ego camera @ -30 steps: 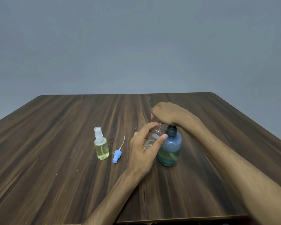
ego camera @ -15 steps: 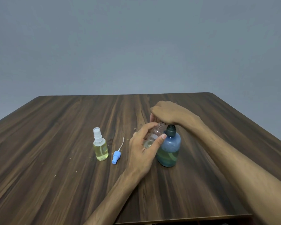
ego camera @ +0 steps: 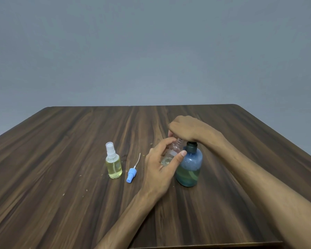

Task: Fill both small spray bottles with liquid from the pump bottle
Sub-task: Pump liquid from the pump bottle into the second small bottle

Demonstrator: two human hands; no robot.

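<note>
On the bench, the left hand has its fingers and thumb curled round a clear spray bottle, tilted so its open neck points toward one o'clock, under the right hand. That hand presses on the blue pump bottle; how its fingers lie cannot be told. At nine o'clock stand one capped yellow spray bottle and one loose blue spray cap.

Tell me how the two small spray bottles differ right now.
The capped spray bottle stands free on the table, nearly full of yellow liquid; the open spray bottle is gripped by the left hand, tilted, capless, holding only a little. Both are small and clear.
</note>
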